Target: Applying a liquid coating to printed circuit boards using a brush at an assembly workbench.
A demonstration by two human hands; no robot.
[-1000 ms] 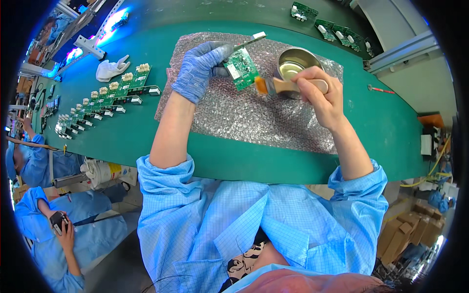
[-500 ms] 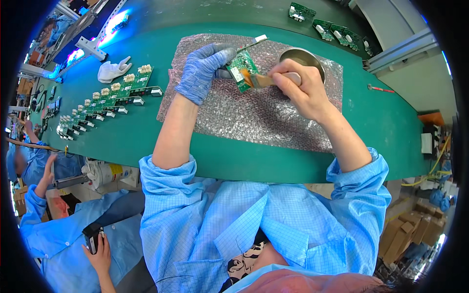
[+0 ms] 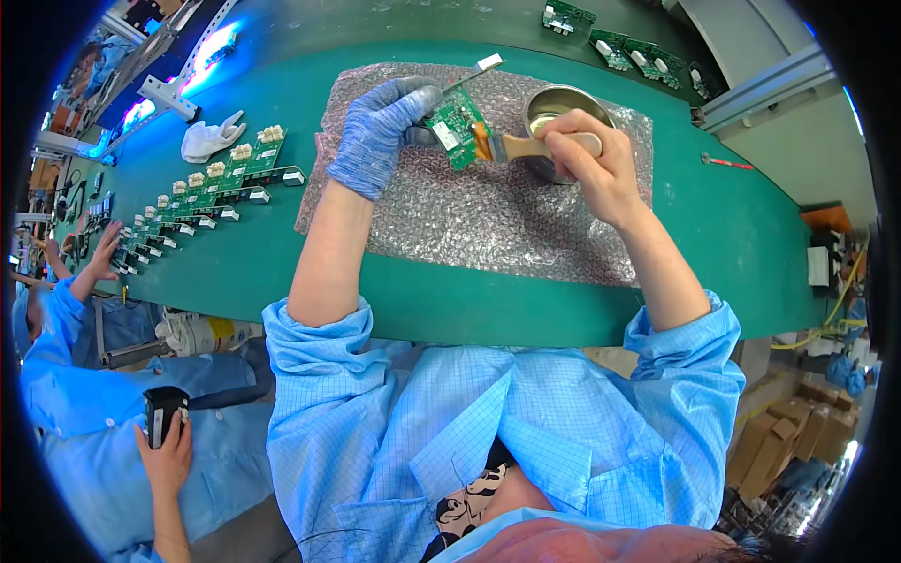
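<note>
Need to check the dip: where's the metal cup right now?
In the head view, the metal cup sits on the bubble wrap, upper right, just behind the right hand holding the brush.

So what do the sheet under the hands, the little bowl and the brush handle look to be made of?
Sheet: clear plastic bubble wrap, going by the rows of small glinting bubbles. Bowl: probably metal, with a shiny silver rim and reflective inside. Brush handle: likely bare wood, pale tan and matt, gripped in the right hand against the green board.

Light blue smock with fine grid check, sleeves pushed up past both elbows, cuffs bunched. Left hand [image 3: 380,136] in blue-grey knit glove. Right hand [image 3: 591,159] bare, no glove.
</note>
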